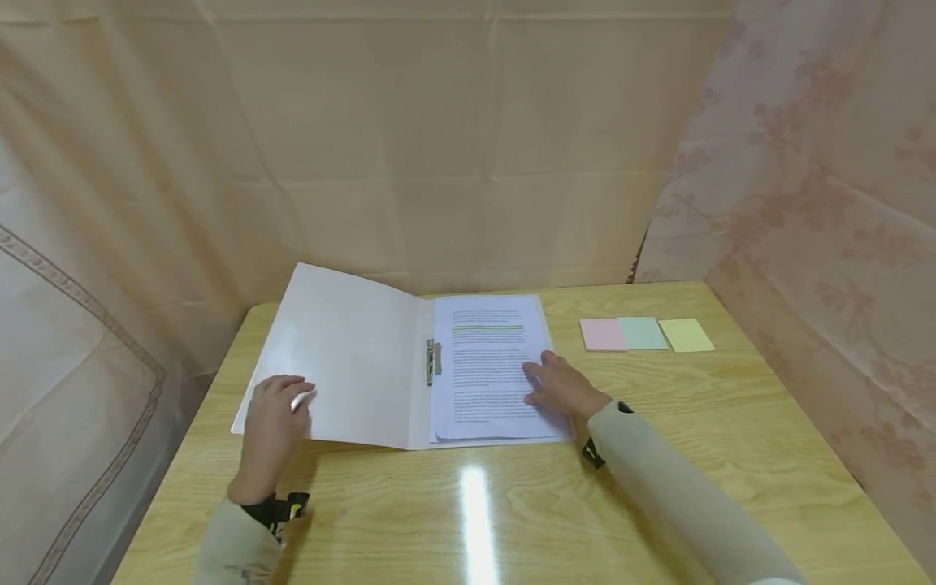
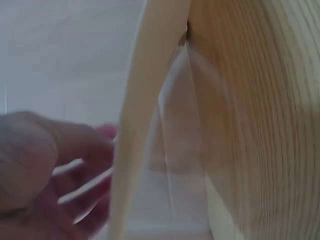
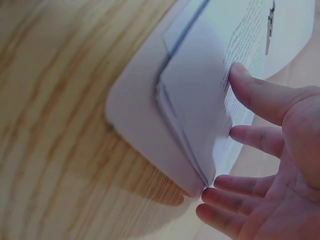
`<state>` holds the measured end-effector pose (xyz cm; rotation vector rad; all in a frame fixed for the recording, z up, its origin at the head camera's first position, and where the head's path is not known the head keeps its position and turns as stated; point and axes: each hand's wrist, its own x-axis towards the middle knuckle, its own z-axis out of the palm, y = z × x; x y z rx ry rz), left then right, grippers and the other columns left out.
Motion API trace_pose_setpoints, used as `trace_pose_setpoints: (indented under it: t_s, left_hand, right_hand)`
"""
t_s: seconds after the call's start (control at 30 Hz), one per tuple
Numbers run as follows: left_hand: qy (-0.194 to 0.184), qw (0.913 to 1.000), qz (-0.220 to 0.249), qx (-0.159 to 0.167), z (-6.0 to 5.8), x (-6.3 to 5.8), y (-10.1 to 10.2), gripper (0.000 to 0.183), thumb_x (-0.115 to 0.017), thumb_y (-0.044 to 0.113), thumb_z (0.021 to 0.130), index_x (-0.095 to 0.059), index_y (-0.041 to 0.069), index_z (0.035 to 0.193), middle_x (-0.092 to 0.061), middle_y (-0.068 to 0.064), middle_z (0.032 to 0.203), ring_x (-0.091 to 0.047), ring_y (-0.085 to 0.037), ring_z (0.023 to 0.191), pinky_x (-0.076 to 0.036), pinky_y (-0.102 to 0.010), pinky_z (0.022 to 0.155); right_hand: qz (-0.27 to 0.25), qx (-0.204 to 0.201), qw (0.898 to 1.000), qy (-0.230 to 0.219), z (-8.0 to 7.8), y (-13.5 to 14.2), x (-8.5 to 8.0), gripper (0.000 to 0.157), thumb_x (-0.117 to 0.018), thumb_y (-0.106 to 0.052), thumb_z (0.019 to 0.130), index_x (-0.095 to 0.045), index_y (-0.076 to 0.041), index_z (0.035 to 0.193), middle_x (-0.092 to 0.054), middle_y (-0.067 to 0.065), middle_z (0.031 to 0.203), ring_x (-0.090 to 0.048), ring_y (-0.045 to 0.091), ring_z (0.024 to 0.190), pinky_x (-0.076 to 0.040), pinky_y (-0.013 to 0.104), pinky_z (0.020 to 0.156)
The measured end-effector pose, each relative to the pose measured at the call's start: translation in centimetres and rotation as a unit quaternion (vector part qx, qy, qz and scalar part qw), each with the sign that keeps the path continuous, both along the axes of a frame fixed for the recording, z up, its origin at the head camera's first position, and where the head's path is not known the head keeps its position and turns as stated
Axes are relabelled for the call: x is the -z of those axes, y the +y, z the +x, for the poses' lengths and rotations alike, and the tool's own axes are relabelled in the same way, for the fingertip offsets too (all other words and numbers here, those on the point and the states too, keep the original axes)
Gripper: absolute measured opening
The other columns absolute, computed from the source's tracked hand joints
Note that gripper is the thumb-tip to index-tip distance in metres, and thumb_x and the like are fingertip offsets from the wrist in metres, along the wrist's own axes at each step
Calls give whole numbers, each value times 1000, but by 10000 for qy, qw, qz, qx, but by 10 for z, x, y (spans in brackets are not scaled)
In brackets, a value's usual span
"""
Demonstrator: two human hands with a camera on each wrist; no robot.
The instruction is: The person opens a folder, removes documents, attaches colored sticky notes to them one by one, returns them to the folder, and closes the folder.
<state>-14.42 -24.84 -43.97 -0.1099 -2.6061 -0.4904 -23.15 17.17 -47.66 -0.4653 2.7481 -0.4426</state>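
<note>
A white clip folder [image 1: 344, 357] lies spread on the table, its left cover lifted a little off the wood in the left wrist view. My left hand [image 1: 276, 414] is at the lower left of that cover, its loosely bent fingers [image 2: 95, 145] against the inner face. On the folder's right side rests a stack of printed sheets [image 1: 486, 370] with a green highlighted line near the top. My right hand [image 1: 563, 386] touches the right edge of the stack with spread fingers, the thumb [image 3: 257, 95] lying on the printed page.
A metal clip [image 1: 430, 361] sits along the folder's spine, beside the sheets. To the right lie pink [image 1: 603, 335], pale green [image 1: 643, 333] and yellow [image 1: 686, 335] sticky note pads. Curtains hang behind and beside the wooden table [image 1: 395, 520].
</note>
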Motion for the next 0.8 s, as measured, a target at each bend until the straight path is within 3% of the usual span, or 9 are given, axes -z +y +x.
trace_pose_setpoints:
  t_s: [0.17, 0.37, 0.53, 0.6, 0.7, 0.8]
  left_hand:
    - [-1145, 9893, -485, 769, -6, 2, 9, 19, -66, 2, 87, -71, -2, 104, -67, -26, 113, -58, -48, 105, -49, -59, 86]
    - [-1878, 9663, -1278, 1212, -17, -4, 28, 31, -66, 18, 90, -67, 1, 115, -65, -23, 122, -58, -46, 110, -51, -58, 85]
    - [-2730, 9465, -1064, 1351, -32, -7, 43, 37, -61, 21, 94, -62, -3, 121, -65, -23, 120, -57, -43, 113, -46, -55, 95]
    - [-3021, 9383, -983, 1365, -36, -3, 47, 34, -60, 21, 94, -63, -5, 117, -67, -23, 112, -60, -41, 106, -46, -52, 95]
    - [-3231, 9259, -1296, 1465, -42, 6, 51, 28, -59, 21, 94, -64, -4, 106, -67, -19, 95, -63, -34, 88, -50, -49, 84]
    - [-3153, 9247, -1544, 1473, -47, 13, 54, 21, -60, 18, 93, -62, -3, 94, -63, -13, 78, -57, -25, 70, -50, -44, 70]
  right_hand:
    - [86, -160, 9998, -90, -1, -2, -3, 64, -64, -31, 93, -39, -8, 148, -28, 28, 154, -29, 45, 141, -30, 56, 113]
    - [37, -236, 9996, -141, 0, -1, -1, 64, -59, -37, 95, -38, -9, 149, -26, 28, 155, -26, 45, 143, -28, 56, 114]
    - [-140, 3, 9997, -181, 2, -1, 0, 67, -60, -42, 94, -40, -10, 148, -24, 26, 157, -23, 45, 145, -26, 58, 115]
    - [-185, 18, 9997, -170, 3, -1, 0, 66, -62, -40, 93, -40, -10, 148, -25, 26, 156, -23, 45, 145, -26, 58, 114]
    - [-195, -33, 9997, -105, 4, -3, -1, 65, -63, -38, 93, -41, -8, 147, -27, 27, 155, -25, 45, 143, -28, 58, 114]
    - [-164, -68, 9998, -59, 4, -3, -1, 65, -63, -38, 93, -42, -8, 147, -29, 27, 155, -26, 45, 143, -29, 57, 113]
